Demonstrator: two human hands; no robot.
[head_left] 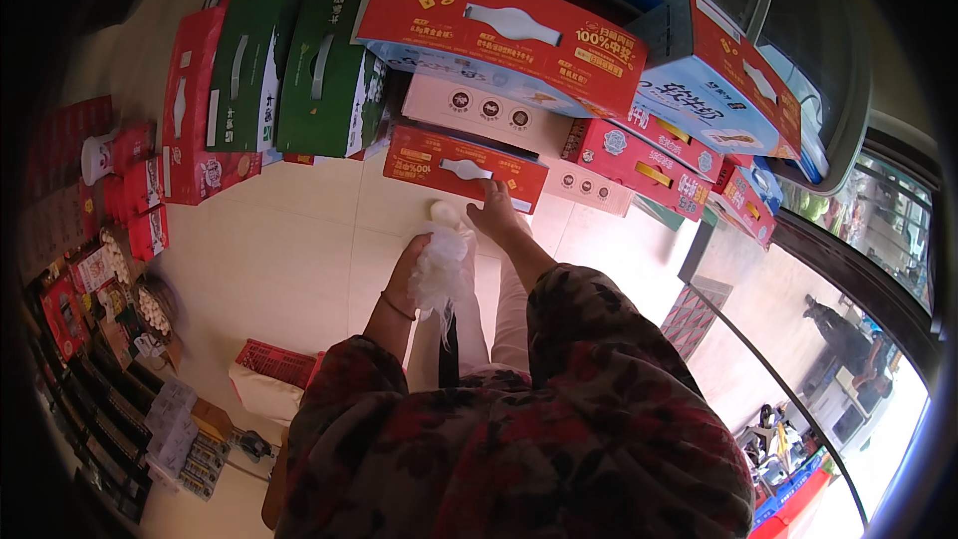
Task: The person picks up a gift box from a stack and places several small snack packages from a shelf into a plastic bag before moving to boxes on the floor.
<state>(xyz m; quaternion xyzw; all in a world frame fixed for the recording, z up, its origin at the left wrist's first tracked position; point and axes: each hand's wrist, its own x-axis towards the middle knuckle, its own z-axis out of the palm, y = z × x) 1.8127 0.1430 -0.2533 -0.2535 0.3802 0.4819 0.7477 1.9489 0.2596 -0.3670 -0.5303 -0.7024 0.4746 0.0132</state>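
Observation:
My left hand (408,277) is closed around a crumpled white bunch (438,269) with thin strands hanging from it; whether it is plastic film or cloth I cannot tell. In front of my legs, my right hand (497,215) reaches to a low red carton (419,166) with a white handle. Its fingers are apart, at the carton's front face just below the handle; contact is hard to make out. Above this carton lies a pale pink carton (449,101), and a larger red and blue drink carton (524,37) rests over that.
Green gift cartons (251,75) stand at the upper left. Pink-red cartons (644,157) and another drink carton (718,75) are stacked at the right. A red basket (281,361) sits on the floor at my left, near shelves of goods. A person (846,337) is outside the doorway.

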